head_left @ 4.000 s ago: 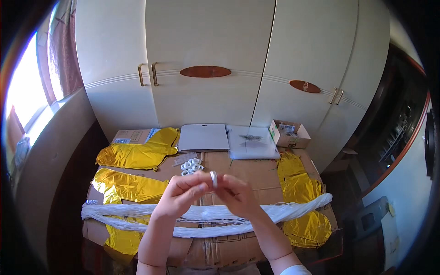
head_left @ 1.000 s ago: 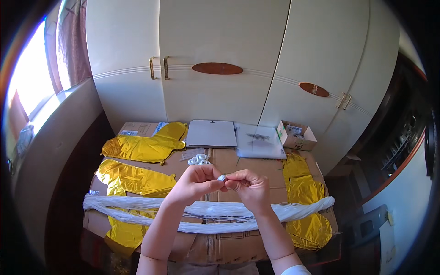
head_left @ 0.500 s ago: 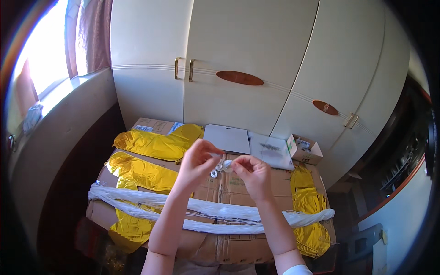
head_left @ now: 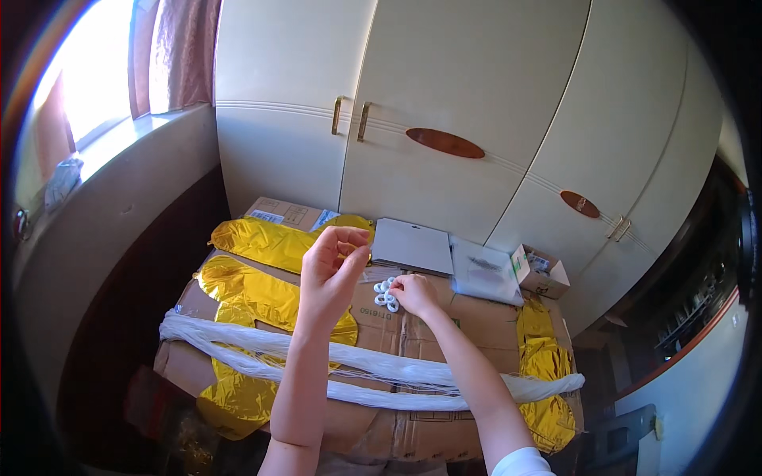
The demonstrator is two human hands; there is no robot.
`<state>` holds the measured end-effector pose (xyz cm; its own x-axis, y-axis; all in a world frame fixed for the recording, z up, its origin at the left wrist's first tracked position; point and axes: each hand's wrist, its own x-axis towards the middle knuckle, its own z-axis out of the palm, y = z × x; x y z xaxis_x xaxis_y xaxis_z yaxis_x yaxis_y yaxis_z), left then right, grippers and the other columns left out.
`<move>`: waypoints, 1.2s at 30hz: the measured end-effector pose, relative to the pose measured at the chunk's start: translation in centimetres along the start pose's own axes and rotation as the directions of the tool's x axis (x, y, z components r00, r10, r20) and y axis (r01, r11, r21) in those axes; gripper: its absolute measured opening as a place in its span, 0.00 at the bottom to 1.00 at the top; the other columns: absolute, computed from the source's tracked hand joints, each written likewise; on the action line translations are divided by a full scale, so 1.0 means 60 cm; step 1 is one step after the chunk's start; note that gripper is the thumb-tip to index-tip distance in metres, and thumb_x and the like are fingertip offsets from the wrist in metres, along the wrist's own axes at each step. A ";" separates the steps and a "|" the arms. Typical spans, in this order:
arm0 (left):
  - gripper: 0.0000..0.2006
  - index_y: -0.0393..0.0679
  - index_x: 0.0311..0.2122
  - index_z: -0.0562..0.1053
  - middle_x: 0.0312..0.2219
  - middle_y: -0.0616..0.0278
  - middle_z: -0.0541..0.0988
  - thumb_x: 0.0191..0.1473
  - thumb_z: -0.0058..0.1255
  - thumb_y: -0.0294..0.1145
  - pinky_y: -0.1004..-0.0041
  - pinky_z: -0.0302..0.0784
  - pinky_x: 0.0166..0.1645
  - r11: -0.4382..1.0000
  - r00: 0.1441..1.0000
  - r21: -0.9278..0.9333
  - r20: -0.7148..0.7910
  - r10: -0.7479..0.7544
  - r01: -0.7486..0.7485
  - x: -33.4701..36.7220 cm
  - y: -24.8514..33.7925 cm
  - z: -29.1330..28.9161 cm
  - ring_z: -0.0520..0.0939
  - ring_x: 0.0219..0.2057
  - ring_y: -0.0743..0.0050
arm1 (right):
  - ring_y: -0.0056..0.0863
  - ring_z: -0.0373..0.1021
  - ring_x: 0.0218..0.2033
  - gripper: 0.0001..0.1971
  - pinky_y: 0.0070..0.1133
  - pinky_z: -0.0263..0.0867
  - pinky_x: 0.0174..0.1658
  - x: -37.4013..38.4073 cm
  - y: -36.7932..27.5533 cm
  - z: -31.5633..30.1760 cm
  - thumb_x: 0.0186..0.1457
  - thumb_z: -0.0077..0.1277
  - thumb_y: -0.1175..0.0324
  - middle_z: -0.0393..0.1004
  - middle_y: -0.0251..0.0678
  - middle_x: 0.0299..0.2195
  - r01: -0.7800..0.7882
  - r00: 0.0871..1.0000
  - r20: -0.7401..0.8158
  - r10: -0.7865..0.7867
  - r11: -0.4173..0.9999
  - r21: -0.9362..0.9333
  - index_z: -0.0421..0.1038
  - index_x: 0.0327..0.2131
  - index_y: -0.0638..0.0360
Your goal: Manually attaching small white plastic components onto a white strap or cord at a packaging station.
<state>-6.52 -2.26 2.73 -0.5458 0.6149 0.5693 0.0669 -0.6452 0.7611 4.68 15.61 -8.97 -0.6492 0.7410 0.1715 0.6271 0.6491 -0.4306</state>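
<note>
My left hand (head_left: 333, 266) is raised above the cardboard, its fingers curled and the fingertips pinched together. Whether anything thin sits in that pinch is too small to make out. My right hand (head_left: 416, 295) reaches down to a small cluster of white ring-shaped rolls (head_left: 383, 298) on the cardboard (head_left: 373, 325), with thumb and fingers closed at the edge of one roll. A long hank of white string (head_left: 397, 370) lies crosswise beneath both forearms.
Yellow foil balloons lie flat at the left (head_left: 262, 289) and right (head_left: 544, 357). At the back are a grey-white flat board (head_left: 413, 244), a clear plastic packet (head_left: 486, 270) and a small open box (head_left: 541, 274). White cupboards (head_left: 452, 71) stand behind.
My hands have moved apart. The right one has gone down to the white rolls, while the left stays raised. The view has shifted, leaving the rolls more visible.
</note>
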 end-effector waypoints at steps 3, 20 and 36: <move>0.03 0.37 0.30 0.69 0.30 0.66 0.73 0.47 0.46 0.21 0.88 0.62 0.26 1.000 1.000 -0.007 -0.015 -0.006 0.006 0.001 0.005 -0.001 0.66 0.23 0.91 | 0.32 0.69 0.32 0.04 0.29 0.65 0.32 0.000 0.008 0.019 0.41 0.53 0.64 0.73 0.31 0.24 0.031 0.999 -0.041 -0.036 0.992 -0.124 0.74 0.23 0.48; 0.05 0.37 0.31 0.69 0.26 0.71 0.71 0.46 0.46 0.19 0.90 0.58 0.23 0.998 0.998 -0.041 0.006 0.057 -0.057 -0.010 0.026 0.008 0.63 0.21 0.95 | 0.32 0.69 0.32 0.05 0.29 0.68 0.32 -0.112 -0.049 -0.008 0.46 0.48 0.66 0.69 0.32 0.30 0.322 0.934 -0.138 -0.328 0.944 -0.069 0.73 0.27 0.51; 0.04 0.38 0.29 0.69 0.27 0.70 0.72 0.45 0.46 0.18 0.90 0.54 0.21 0.992 0.977 0.014 0.173 0.122 -0.127 -0.041 0.049 0.042 0.60 0.21 0.96 | 0.30 0.69 0.31 0.04 0.26 0.67 0.34 -0.199 -0.045 0.008 0.46 0.49 0.66 0.69 0.31 0.27 0.432 0.898 0.076 -0.434 0.901 0.040 0.73 0.27 0.51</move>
<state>-2.90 -4.55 4.36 -0.3810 0.6003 0.7032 0.1472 -0.7115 0.6871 10.49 4.91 -10.28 -0.8877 0.3706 0.2733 0.2675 0.8981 -0.3491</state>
